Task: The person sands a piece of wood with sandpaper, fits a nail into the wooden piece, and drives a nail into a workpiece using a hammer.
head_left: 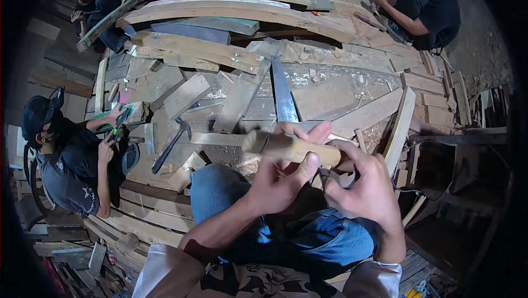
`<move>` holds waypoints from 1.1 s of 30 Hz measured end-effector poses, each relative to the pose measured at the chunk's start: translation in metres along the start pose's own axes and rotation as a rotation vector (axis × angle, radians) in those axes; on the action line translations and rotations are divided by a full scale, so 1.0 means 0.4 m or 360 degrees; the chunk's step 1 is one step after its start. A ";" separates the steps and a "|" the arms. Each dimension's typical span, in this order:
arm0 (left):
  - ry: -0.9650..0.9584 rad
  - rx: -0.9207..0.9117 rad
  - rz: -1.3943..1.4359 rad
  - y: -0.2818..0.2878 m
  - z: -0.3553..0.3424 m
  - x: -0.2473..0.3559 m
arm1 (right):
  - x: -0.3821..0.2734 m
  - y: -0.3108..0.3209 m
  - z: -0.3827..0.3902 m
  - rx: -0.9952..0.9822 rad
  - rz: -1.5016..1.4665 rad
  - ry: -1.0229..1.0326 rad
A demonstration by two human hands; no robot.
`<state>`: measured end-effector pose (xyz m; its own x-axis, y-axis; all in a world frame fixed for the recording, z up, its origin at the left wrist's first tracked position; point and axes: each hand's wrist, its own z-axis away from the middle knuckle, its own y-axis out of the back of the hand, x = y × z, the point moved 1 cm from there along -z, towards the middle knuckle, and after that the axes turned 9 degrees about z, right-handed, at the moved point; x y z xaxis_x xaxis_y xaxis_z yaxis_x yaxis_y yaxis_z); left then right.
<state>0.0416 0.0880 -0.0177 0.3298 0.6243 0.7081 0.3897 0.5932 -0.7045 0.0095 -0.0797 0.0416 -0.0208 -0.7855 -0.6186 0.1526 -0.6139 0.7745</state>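
A pale, rounded wooden cylinder [297, 149] lies crosswise above my lap, its left end blurred and darker. My left hand [280, 179] wraps it from below, thumb pressed along the near side. At its right end is my right hand [360, 182], with curled fingers close around that end. Something small and dark shows between the right thumb and the wood; its kind cannot be made out. Just beyond my hands lies a hand saw blade [283, 91], pointing away. To the left a claw hammer [173, 145] rests among boards.
Loose boards [239, 97] and wood scraps cover the floor ahead. Long curved timbers [236, 14] lie at the back. One person [66, 160] works at left with a green-handled tool; others sit at far left and far right. A dark shelf [462, 177] stands at right.
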 end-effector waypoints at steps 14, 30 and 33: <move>0.1164 -0.0486 -0.0529 0.002 -0.011 0.051 | 0.025 0.045 0.008 0.0001 0.0582 -0.0120; 0.0686 0.0284 -0.0259 -0.007 -0.050 0.011 | -0.045 0.025 0.035 0.0513 -0.0006 0.0931; 0.0639 0.0293 -0.0407 -0.004 -0.053 0.004 | -0.043 0.021 0.033 0.0420 0.0001 0.0906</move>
<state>0.0600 0.0774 -0.0145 0.5623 0.2241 0.7959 0.3551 0.8038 -0.4772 -0.0020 -0.0726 0.0605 0.5198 -0.6656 -0.5356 -0.0980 -0.6693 0.7365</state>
